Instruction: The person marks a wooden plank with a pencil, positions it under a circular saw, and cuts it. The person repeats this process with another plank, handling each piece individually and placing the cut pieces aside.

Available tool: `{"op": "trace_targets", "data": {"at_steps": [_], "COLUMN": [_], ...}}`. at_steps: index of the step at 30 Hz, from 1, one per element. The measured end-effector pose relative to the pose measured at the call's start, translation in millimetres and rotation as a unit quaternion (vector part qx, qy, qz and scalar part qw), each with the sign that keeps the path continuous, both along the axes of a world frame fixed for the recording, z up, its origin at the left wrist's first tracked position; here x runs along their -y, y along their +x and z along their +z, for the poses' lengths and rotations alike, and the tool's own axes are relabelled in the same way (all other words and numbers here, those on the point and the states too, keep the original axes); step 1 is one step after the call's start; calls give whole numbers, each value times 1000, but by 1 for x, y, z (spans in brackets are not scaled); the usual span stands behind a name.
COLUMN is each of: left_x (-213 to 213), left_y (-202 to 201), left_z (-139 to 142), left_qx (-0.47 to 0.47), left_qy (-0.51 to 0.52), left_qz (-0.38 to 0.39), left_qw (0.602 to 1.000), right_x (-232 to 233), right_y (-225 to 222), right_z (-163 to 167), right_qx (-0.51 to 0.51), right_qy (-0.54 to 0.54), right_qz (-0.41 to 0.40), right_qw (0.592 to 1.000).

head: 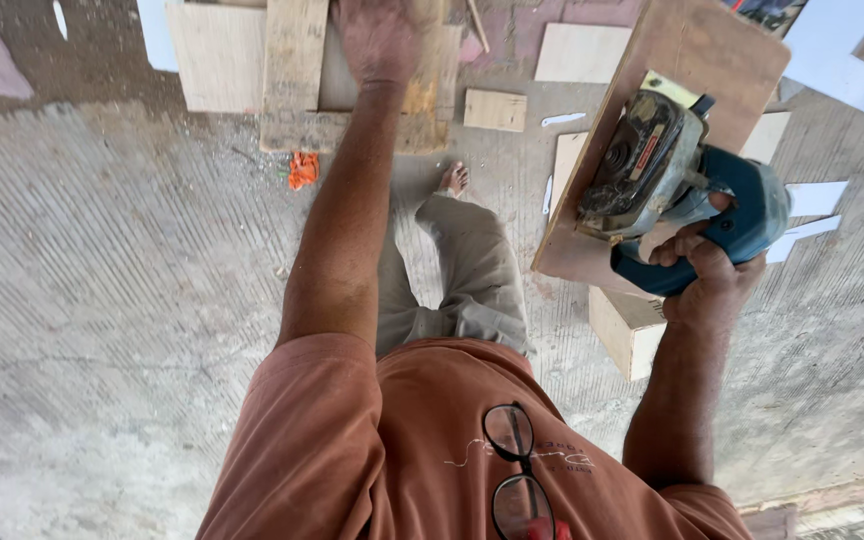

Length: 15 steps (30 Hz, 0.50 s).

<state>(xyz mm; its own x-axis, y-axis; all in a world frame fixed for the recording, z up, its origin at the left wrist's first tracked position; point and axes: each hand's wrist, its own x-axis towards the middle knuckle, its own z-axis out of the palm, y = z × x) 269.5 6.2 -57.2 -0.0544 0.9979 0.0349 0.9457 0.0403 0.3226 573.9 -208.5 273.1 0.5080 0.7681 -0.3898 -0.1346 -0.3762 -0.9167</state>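
Observation:
My right hand (707, 275) grips the blue handle of an electric planer (652, 165) with a dirty grey-black body. The tool is held over a tilted brown plywood board (692, 40) that lies on a pale wooden block (627, 330). My left arm stretches forward, and my left hand (377, 40) lies on a stack of wooden planks (294, 50) at the top edge. Its fingers are cut off by the frame, so I cannot see whether they grasp anything.
I stand on a rough concrete floor (102, 300), my bare foot (455, 178) just below the planks. Around lie a small wood offcut (495, 110), an orange scrap (302, 168), pale boards and white sheets (842, 50). Glasses (517, 470) hang from my shirt.

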Motion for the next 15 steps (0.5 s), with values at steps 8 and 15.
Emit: {"op": "trace_targets", "data": {"at_steps": [8, 15], "left_x": [-8, 9], "left_y": [-17, -23], "left_z": [-3, 2], "left_qx": [7, 28], "left_qy": [34, -45], "left_qz": [-47, 57], "left_qw": [998, 997], "right_x": [-71, -258], "right_y": [82, 224], "right_z": [-33, -130], "right_qx": [-186, -229], "right_qy": [76, 99], "right_qz": [-39, 114], "right_qw": [979, 962]}}
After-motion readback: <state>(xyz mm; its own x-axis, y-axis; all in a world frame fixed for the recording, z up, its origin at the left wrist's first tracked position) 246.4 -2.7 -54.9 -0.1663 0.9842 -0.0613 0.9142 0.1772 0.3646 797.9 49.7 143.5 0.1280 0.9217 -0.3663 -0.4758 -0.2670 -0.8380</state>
